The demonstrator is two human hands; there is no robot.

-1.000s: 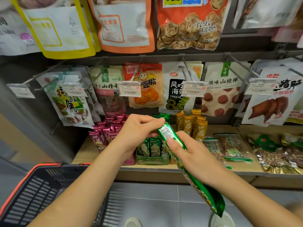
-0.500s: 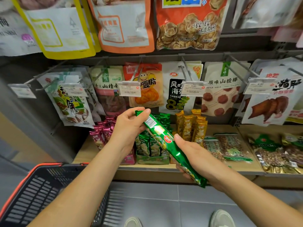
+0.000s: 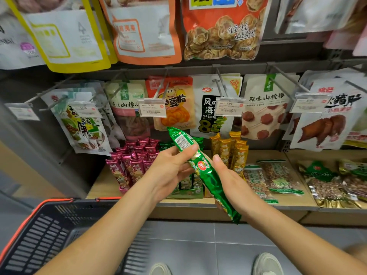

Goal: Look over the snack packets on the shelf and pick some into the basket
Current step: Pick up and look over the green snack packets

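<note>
view from the head, looking down at two bare arms in front of a shop shelf (image 3: 297,201). both hands hold one long green packet (image 3: 211,178) in the air just ahead of the shelf edge, above the floor and to the right of the basket (image 3: 39,207).

the left hand (image 3: 170,169) has its fingers clamped round the upper part, one digit pressed over the front just under the barcode. the right hand (image 3: 232,183) cradles the lower half, thumb on the front near a red logo, the other fingers hidden behind the wrapper.

what has changed: a second ago the packet hung limp from the right hand, its lower end near the floor. half a second ago it lay slanted between the hands. now it stands steeper, its top end above the left hand and the barcode side turned up to the camera. the hands have shifted only slightly along it.

this reads as the looking-over step, still in hand; the packet has not gone toward the basket, which sits low on the left with its red rim. likely next is a swing down and left to drop it in.

pink packets (image 3: 135,161) and yellow packets (image 3: 236,149) stand on the shelf behind; bags hang above with price tags (image 3: 152,110).
</note>
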